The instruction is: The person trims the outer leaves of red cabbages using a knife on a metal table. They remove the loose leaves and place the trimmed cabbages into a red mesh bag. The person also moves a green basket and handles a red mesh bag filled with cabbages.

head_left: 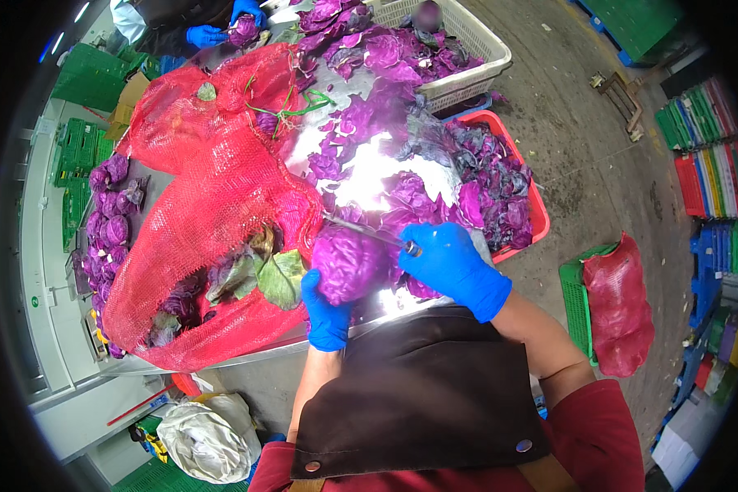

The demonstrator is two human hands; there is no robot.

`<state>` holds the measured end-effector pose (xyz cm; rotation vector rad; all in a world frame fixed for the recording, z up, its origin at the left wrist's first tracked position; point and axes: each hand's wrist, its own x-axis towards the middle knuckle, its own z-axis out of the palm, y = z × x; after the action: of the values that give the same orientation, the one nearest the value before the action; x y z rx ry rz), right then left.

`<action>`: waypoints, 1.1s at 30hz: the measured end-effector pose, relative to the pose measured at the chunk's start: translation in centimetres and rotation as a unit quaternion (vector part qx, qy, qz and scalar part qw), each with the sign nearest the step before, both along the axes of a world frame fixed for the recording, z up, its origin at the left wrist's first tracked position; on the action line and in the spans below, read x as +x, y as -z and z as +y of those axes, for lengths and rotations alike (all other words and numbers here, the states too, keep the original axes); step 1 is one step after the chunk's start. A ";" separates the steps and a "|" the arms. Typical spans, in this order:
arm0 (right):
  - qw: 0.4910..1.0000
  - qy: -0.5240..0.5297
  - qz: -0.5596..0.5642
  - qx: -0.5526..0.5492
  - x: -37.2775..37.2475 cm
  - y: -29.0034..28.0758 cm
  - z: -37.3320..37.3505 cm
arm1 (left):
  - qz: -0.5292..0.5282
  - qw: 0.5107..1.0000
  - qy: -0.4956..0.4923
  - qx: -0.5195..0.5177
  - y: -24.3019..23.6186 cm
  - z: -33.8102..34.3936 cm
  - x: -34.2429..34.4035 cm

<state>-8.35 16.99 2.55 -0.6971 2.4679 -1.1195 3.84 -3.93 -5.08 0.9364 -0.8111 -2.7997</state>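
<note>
My left hand (326,310), in a blue glove, grips a purple cabbage head (348,261) from below at the near edge of a shiny metal table (369,168). In my right hand (453,264), also blue-gloved, is a knife (367,230) whose blade lies across the top of that cabbage. Loose purple leaves (402,197) lie on the table just beyond the cabbage.
A big red mesh sack (213,205) of cabbages fills the table's left. A red crate (535,209) and a white basket (476,41) hold purple leaves on the right. Another person's blue-gloved hands (221,25) hold a cabbage at the far end. Trimmed cabbages (111,221) lie far left.
</note>
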 end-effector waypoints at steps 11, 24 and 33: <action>0.980 0.138 -0.002 -0.141 0.7 11.2 -1.4 | -0.067 0.636 0.270 -0.720 -1.4 0.1 -1.1; 0.968 0.028 -0.191 -0.162 -2.8 3.6 1.6 | -0.029 0.790 0.247 -0.560 -3.1 1.0 -5.6; 0.952 0.022 -0.214 -0.217 -2.1 2.3 1.8 | 0.017 0.949 0.235 -0.209 -0.6 0.2 -4.2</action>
<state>-10.48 18.79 0.27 -0.4456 1.8996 -1.6567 -0.39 -3.69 -4.48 0.6886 -1.7333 -2.7920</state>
